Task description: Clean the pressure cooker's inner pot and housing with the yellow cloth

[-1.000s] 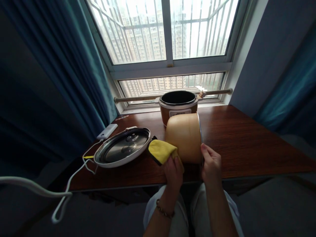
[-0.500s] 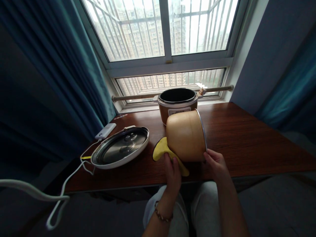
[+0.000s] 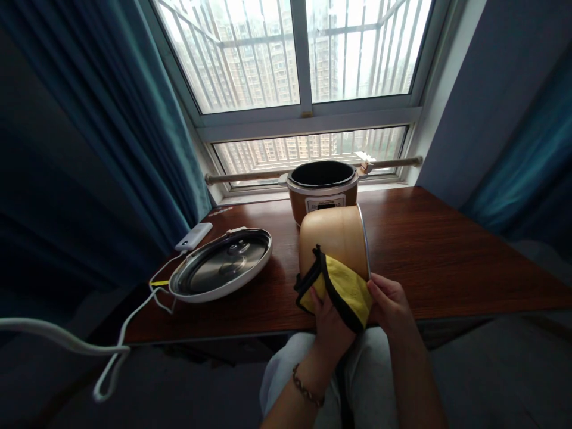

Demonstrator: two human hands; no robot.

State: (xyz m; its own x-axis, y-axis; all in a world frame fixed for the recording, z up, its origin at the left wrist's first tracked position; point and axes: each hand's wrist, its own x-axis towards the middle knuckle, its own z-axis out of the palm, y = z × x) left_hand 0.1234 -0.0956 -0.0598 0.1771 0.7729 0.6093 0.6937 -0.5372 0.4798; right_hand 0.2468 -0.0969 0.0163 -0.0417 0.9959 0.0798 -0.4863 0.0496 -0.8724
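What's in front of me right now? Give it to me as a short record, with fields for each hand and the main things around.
Left hand: holds a yellow cloth with black edging over the pot's lower side
Right hand: grips the pot's rim
Gold pot: tipped sideways, rim facing right
Cooker: upright behind the pot, top open
Round lid: on the left of the table
White cord: at far left

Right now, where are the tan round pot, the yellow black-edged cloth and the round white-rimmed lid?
Tan round pot (image 3: 334,233), head view: outer side wall.
Yellow black-edged cloth (image 3: 348,286), head view: yellow face.
Round white-rimmed lid (image 3: 221,268), head view: shiny face.
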